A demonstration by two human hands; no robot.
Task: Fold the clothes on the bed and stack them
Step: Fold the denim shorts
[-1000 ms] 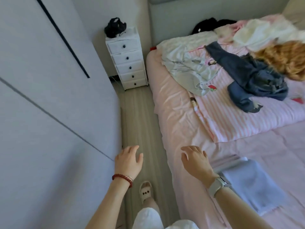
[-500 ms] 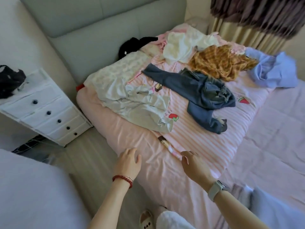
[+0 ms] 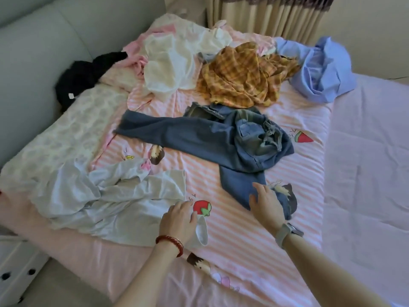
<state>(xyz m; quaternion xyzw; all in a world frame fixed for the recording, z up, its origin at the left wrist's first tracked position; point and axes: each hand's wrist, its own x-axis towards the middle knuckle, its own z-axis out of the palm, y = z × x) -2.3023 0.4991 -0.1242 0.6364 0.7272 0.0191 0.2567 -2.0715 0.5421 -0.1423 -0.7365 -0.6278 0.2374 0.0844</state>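
Note:
Unfolded clothes lie across the pink striped bed cover (image 3: pixel 243 229). A pale white-green garment (image 3: pixel 115 200) sprawls at the near left; my left hand (image 3: pixel 178 220) rests on its near edge, thumb against a turned-up white cuff (image 3: pixel 202 232). Blue jeans (image 3: pixel 221 140) stretch across the middle, and my right hand (image 3: pixel 266 202) lies with relaxed fingers on the end of one leg. Farther back sit a white top (image 3: pixel 168 63), an orange plaid shirt (image 3: pixel 241 78), a light blue shirt (image 3: pixel 321 69) and a black garment (image 3: pixel 84 76).
A grey padded headboard (image 3: pixel 33 52) runs along the left. A white drawer unit (image 3: pixel 15 269) stands at the bottom left beside the bed. Curtains (image 3: pixel 272 16) hang behind the bed. The lavender sheet (image 3: pixel 371 162) covers the right side.
My view swung from the wardrobe and floor onto the bed. Both hands moved forward from the bed's edge onto the clothes: left onto the pale garment, right onto the jeans leg.

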